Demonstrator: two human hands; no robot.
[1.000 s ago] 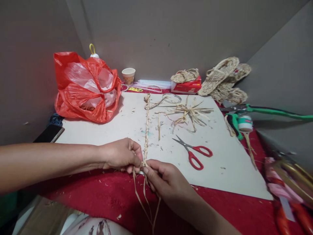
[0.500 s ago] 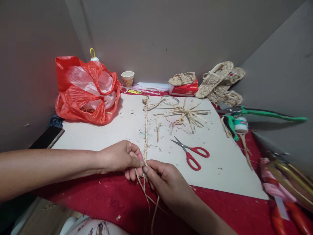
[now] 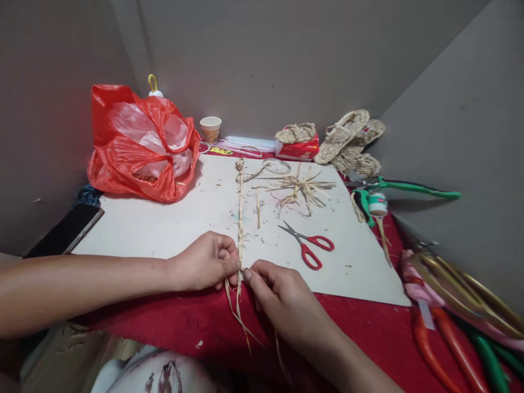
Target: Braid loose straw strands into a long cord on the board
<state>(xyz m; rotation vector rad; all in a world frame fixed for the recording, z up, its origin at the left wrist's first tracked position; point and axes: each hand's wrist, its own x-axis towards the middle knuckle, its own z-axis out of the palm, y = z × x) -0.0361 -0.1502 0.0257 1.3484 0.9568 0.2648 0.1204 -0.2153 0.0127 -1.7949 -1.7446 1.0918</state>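
A narrow straw braid point(image 3: 240, 218) runs from the back of the white board straight toward me. My left hand point(image 3: 208, 261) pinches its near end between thumb and fingers, with loose strands dangling below. Just to the right, my right hand point(image 3: 278, 289) has thumb and forefinger closed on a straw strand point(image 3: 279, 355), whose tail hangs beneath the palm. To the right of the braid lie red-handled scissors point(image 3: 309, 244), blades apart, and a splayed bundle of straw point(image 3: 305, 188). One short straw piece point(image 3: 258, 208) lies beside the braid.
The white board point(image 3: 164, 224) sits on a red cloth point(image 3: 172, 322). A red plastic bag point(image 3: 143, 142) and a phone point(image 3: 61, 232) are at left. Behind are a paper cup point(image 3: 210, 130) and woven straw sandals point(image 3: 344, 135). Green-handled shears point(image 3: 417, 188) and red-handled pliers point(image 3: 446, 344) lie at right.
My right hand has drawn slightly away from the left, pulling a strand out to the right. The left still pinches the braid. The whole view has shifted a little.
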